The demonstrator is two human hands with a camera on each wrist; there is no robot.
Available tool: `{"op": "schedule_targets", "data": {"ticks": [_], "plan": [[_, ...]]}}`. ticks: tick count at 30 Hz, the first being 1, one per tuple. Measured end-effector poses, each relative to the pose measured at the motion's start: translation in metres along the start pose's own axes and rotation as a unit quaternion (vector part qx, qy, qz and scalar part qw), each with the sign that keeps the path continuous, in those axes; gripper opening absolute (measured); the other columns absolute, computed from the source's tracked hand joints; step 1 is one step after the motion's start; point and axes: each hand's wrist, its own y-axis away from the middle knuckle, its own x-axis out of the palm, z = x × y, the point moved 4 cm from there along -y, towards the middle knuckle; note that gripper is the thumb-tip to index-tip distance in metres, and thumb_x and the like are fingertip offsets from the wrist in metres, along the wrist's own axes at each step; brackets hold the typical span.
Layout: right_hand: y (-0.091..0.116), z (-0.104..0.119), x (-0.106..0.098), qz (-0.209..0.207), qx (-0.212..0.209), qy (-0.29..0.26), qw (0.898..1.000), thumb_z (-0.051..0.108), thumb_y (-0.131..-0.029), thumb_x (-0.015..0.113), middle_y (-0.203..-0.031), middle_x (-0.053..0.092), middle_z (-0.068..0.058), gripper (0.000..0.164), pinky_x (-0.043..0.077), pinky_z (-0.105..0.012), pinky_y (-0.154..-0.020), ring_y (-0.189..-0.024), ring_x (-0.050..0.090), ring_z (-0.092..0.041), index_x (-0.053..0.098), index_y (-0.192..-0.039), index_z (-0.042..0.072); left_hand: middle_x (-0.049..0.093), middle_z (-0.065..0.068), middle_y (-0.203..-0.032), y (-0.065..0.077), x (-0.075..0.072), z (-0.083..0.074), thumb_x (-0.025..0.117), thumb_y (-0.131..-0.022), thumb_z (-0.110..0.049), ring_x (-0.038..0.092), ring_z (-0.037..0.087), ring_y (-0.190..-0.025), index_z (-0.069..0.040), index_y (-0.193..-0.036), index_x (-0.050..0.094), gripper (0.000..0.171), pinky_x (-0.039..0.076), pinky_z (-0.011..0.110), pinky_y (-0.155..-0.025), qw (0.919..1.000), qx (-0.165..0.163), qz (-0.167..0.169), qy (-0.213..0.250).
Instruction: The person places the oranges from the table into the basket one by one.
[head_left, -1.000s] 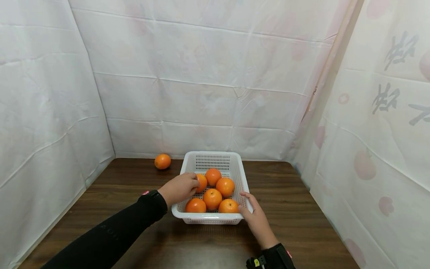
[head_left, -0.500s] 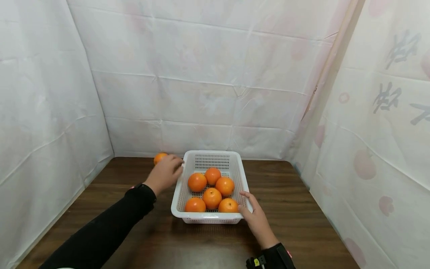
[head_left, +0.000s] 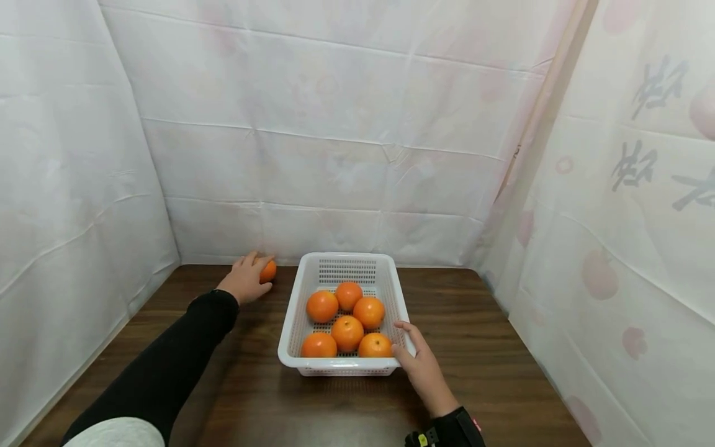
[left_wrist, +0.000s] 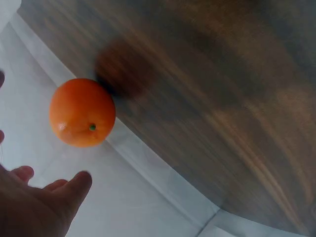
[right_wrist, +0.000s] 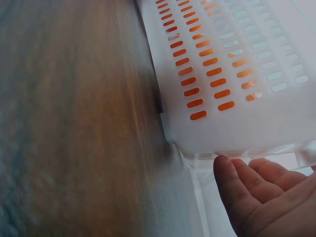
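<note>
In the head view my left hand (head_left: 246, 280) reaches to a lone orange (head_left: 269, 271) at the table's back left, its fingers spread beside the fruit and overlapping it. From the left wrist, that orange (left_wrist: 82, 112) shows a small green stem end, with a gap between it and the visible fingertips. My right hand (head_left: 423, 372) grips the near right corner of a white plastic basket (head_left: 288, 329). Several oranges (head_left: 347, 334) lie inside, mostly toward the near end. In the right wrist view the right fingers (right_wrist: 227, 177) sit against the slotted basket wall (right_wrist: 232, 128).
A dark wooden table (head_left: 458, 310) carries the basket at its middle. White cloth (head_left: 318, 161) hangs close behind the table's back edge, and more cloth stands along both sides. The lone orange is right by the back edge.
My left hand has left an orange in the basket and moved left and back to the lone orange. My right hand has stayed at the basket's corner.
</note>
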Motion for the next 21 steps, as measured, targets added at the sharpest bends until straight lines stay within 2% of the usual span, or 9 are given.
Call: {"op": "schedule_targets", "data": {"ticks": [4, 8, 11, 15, 21], "plan": [[0.001, 0.001, 0.000, 0.000, -0.002, -0.004, 1.000, 0.034, -0.102, 0.069, -0.169, 0.039, -0.019, 0.051, 0.028, -0.072, -0.122, -0.156, 0.035, -0.044, 0.055, -0.149, 0.020, 0.009, 0.029, -0.175, -0.011, 0.005, 0.002, 0.068, -0.100, -0.036, 0.016, 0.067, -0.152, -0.022, -0.169, 0.028, 0.081, 0.033, 0.080, -0.114, 0.9996, 0.000, 0.025, -0.014], [0.002, 0.001, 0.002, 0.002, -0.005, -0.006, 1.000, 0.033, -0.102, 0.069, -0.167, 0.041, -0.020, 0.050, 0.031, -0.071, -0.120, -0.153, 0.038, -0.044, 0.056, -0.148, 0.019, 0.012, 0.031, -0.174, -0.018, 0.008, 0.006, 0.069, -0.099, -0.031, 0.017, 0.066, -0.152, -0.017, -0.168, 0.031, 0.081, 0.029, 0.080, -0.116, 0.9995, 0.005, 0.026, -0.014], [0.003, 0.001, 0.004, 0.002, -0.006, -0.005, 1.000, 0.032, -0.102, 0.069, -0.166, 0.043, -0.021, 0.049, 0.034, -0.068, -0.119, -0.151, 0.041, -0.043, 0.056, -0.147, 0.018, 0.016, 0.032, -0.173, -0.018, 0.013, 0.012, 0.068, -0.099, -0.029, 0.019, 0.067, -0.151, -0.013, -0.168, 0.031, 0.080, 0.030, 0.080, -0.116, 0.9990, -0.005, 0.043, -0.008], [0.004, 0.000, 0.005, 0.002, -0.003, -0.008, 1.000, 0.032, -0.102, 0.070, -0.165, 0.045, -0.019, 0.050, 0.037, -0.065, -0.118, -0.149, 0.044, -0.042, 0.056, -0.147, 0.016, 0.020, 0.033, -0.171, -0.014, 0.017, 0.020, 0.066, -0.100, -0.031, 0.028, 0.068, -0.145, -0.010, -0.167, 0.032, 0.078, 0.039, 0.078, -0.109, 0.9970, -0.039, 0.066, -0.001], [0.002, 0.004, 0.002, -0.004, -0.010, -0.009, 1.000, 0.030, -0.102, 0.070, -0.166, 0.044, -0.020, 0.047, 0.034, -0.067, -0.120, -0.152, 0.041, -0.044, 0.057, -0.146, 0.019, 0.029, 0.036, -0.156, -0.020, 0.012, 0.022, 0.068, -0.097, -0.032, 0.044, 0.064, -0.123, -0.007, -0.161, 0.039, 0.075, 0.048, 0.071, -0.096, 0.9977, -0.054, 0.041, -0.007]]}}
